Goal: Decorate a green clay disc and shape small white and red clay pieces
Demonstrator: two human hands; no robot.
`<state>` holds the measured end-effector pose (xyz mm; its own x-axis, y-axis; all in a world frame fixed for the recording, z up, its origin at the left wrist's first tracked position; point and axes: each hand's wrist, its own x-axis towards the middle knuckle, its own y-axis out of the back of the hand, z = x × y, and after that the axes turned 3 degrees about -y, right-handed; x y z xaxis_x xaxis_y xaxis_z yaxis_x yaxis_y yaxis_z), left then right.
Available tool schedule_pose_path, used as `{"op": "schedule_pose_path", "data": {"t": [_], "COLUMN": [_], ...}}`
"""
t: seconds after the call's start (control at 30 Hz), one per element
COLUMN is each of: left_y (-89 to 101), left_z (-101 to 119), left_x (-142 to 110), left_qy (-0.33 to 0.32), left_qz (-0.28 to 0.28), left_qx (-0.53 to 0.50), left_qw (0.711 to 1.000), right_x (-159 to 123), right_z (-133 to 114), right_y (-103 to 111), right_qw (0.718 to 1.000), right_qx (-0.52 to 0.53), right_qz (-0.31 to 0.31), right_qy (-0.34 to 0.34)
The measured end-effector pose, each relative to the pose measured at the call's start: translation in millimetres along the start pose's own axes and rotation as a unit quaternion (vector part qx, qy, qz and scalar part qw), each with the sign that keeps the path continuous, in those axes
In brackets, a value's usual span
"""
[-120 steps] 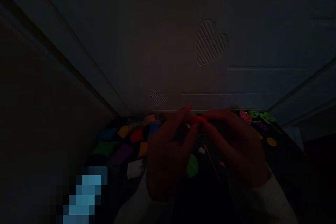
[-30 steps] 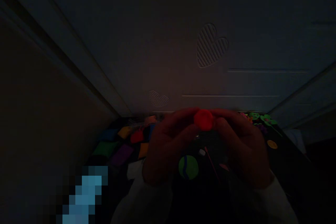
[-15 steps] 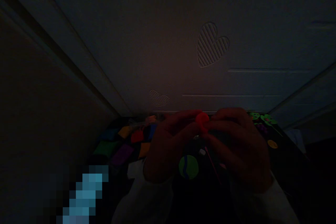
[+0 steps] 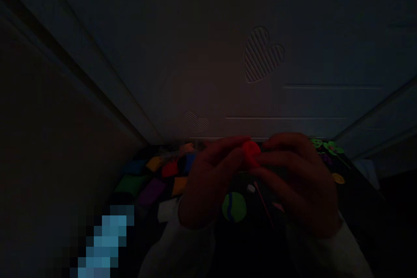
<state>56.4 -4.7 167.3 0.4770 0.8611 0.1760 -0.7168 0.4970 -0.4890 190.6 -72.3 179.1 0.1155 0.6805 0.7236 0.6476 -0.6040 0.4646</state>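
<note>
A bright red piece of what looks like modelling clay [image 4: 251, 151] is held up between my two hands, its top rounded and slightly hollowed. Curled around its left side, my left hand [image 4: 206, 182] grips it between thumb and fingers. My right hand [image 4: 301, 186] pinches it from the right with its fingertips. Below the hands lies a flat green disc with a wavy blue stripe [image 4: 240, 208]. Beside it are a small white piece [image 4: 250, 188], a thin pink stick [image 4: 264, 205] and a pink scrap [image 4: 279, 206] partly hidden by my right hand.
Coloured packets, among them a purple one [image 4: 152, 191] and a green one [image 4: 129, 185], spread at the left of the dark table. Green flower-like shapes [image 4: 332, 147] and a yellow disc [image 4: 339, 178] lie at the right. A pale panel with embossed hearts [image 4: 263, 56] rises behind.
The red piece has turned slightly between my fingers and shows more of its lower part. My right hand has shifted a little, uncovering more of the pink scrap.
</note>
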Motion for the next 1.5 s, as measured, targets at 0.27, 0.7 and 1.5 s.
{"op": "schedule_pose_path", "data": {"t": [0.27, 0.7, 1.5], "left_y": [-2.0, -0.2, -6.7], "left_z": [2, 2, 4], "left_x": [1, 0, -1], "left_qy": [0.022, 0.015, 0.025], "left_qz": [0.025, -0.025, -0.003], "left_qx": [0.038, 0.015, 0.058], "left_qw": [0.999, 0.999, 0.998], "right_x": [2, 2, 2], "right_z": [0, 2, 6], "right_y": [1, 0, 0], "right_qw": [1.000, 1.000, 1.000], "right_qx": [-0.012, -0.009, -0.008], "right_qz": [-0.012, -0.010, -0.001], "right_qy": [0.022, 0.026, 0.019]}}
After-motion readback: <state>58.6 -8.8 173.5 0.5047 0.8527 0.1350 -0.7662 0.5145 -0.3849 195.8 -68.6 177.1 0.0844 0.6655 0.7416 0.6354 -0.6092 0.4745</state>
